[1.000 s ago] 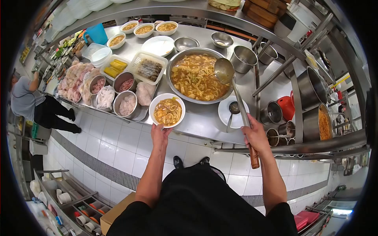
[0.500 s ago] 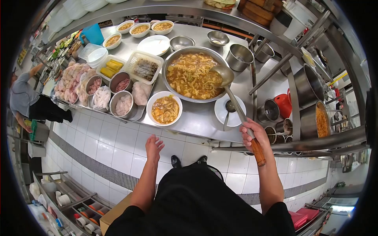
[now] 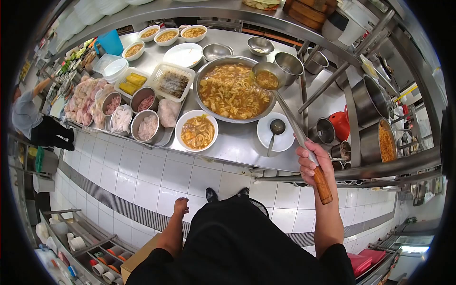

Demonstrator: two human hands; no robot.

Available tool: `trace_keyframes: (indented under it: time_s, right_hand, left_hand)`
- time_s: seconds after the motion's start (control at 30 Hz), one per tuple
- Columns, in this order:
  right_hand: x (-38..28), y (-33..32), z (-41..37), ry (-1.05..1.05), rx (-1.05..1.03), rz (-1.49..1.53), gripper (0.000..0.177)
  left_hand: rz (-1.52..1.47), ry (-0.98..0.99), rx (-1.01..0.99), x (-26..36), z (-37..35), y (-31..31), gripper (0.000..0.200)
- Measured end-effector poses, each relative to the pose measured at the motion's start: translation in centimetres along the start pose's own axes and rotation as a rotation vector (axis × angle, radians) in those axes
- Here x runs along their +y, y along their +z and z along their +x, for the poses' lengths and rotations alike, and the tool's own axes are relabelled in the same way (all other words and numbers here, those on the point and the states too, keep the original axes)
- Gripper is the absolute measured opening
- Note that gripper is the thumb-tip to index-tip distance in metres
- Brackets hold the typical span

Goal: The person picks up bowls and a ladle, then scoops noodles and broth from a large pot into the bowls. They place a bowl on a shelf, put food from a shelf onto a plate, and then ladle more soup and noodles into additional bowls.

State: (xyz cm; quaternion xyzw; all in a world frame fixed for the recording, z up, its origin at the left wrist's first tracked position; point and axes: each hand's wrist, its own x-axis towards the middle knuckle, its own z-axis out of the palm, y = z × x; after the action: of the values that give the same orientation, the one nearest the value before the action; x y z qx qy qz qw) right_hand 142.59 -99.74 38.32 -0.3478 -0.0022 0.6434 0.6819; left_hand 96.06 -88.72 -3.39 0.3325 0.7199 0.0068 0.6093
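Observation:
My right hand point(image 3: 314, 160) is closed round a long ladle point(image 3: 293, 121) with a wooden grip. The ladle's bowl holds brown broth and hangs over the right rim of a large metal bowl point(image 3: 219, 115) of thick noodles in brown soup. My left hand point(image 3: 181, 205) hangs low over the floor, fingers curled in and nothing visible in them. Nearest to it on the counter is a white bowl point(image 3: 177, 134) filled with noodle soup point(image 3: 198, 133). Right of that, a white plate point(image 3: 285, 142) bears a small dark ladle point(image 3: 277, 126).
Metal pots of raw meat point(image 3: 147, 127), a white basket point(image 3: 191, 76) and a tray of yellow food point(image 3: 133, 83) crowd the counter's left. Filled bowls point(image 3: 166, 36) stand at the back. A steel rail point(image 3: 361, 178) runs at right. Another person point(image 3: 35, 116) stands far left.
The ladle's bowl has risen from the soup's right side to above the rim, now with broth in it. My left hand has dropped toward my body and its fingers have curled in.

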Motion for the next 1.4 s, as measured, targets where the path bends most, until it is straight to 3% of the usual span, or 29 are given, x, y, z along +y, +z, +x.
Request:
trace_keyframes:
  time_s: [0.37, 0.63, 0.7, 0.77, 0.87, 0.9, 0.97, 1.07, 1.1, 1.17, 1.2, 1.23, 1.27, 1.3, 1.4]
  right_hand:
    - [3.0, 2.4, -1.5, 0.113, -0.071, -0.075, 0.039]
    - [6.7, 4.4, -1.5, 0.217, 0.020, -0.409, 0.059]
    - [7.6, 4.6, -1.2, 0.254, 0.058, -0.700, 0.067]
    - [8.8, 4.4, -0.9, 0.219, 0.032, -0.808, 0.067]
    - [10.2, 4.2, -0.2, 0.138, 0.050, -1.271, 0.064]
    - [10.4, 3.8, 0.0, 0.140, 0.050, -1.270, 0.064]
    - [10.9, 2.8, 0.2, -0.081, 0.005, -1.710, 0.068]
    - [10.8, 2.6, 0.1, -0.150, -0.015, -1.813, 0.070]
    - [10.8, 2.6, 0.1, -0.149, -0.014, -1.812, 0.070]
    - [10.7, 2.4, 0.1, 0.090, 0.022, -1.462, 0.065]
    - [10.5, 2.2, 0.1, 0.089, 0.024, -1.458, 0.065]
    - [10.3, 2.0, 0.1, 0.173, -0.015, -1.240, 0.065]
    - [10.0, 1.8, 0.1, 0.249, -0.052, -1.021, 0.064]
    - [9.9, 1.8, 0.1, 0.243, -0.041, -1.018, 0.064]
    - [9.2, 1.3, -0.5, 0.345, -0.096, -0.491, 0.060]
  left_hand:
    - [-0.056, 0.103, -0.016, 2.9, -0.5, 1.9, 0.038]
    - [-0.058, 0.083, -0.022, 1.2, -0.4, 2.1, 0.036]
    - [-0.040, 0.073, -0.022, 0.8, -0.2, 2.1, 0.035]
    - [-0.051, 0.070, -0.018, 0.6, -0.5, 2.2, 0.034]
    - [-0.057, 0.059, -0.045, 0.6, -0.6, 2.0, 0.034]
    - [-0.053, 0.051, -0.075, 0.7, -0.7, 2.0, 0.036]
    - [-0.066, 0.065, -0.046, 0.5, -0.7, 2.2, 0.033]
    - [-0.036, 0.097, -0.010, 1.1, -1.2, 2.6, 0.032]
    - [0.009, 0.114, -0.003, 1.5, -1.4, 2.8, 0.033]
    - [0.088, 0.180, -0.015, 2.4, -1.9, 3.4, 0.035]
    - [0.163, 0.248, -0.026, 3.0, -2.2, 3.7, 0.037]
    - [0.168, 0.249, -0.027, 3.3, -2.0, 4.1, 0.037]
    - [0.260, 0.341, -0.050, 3.6, -1.8, 4.6, 0.039]
    - [0.354, 0.435, -0.079, 4.1, -1.5, 5.4, 0.041]
    - [0.456, 0.528, -0.189, 10.0, -8.0, 7.2, 0.041]
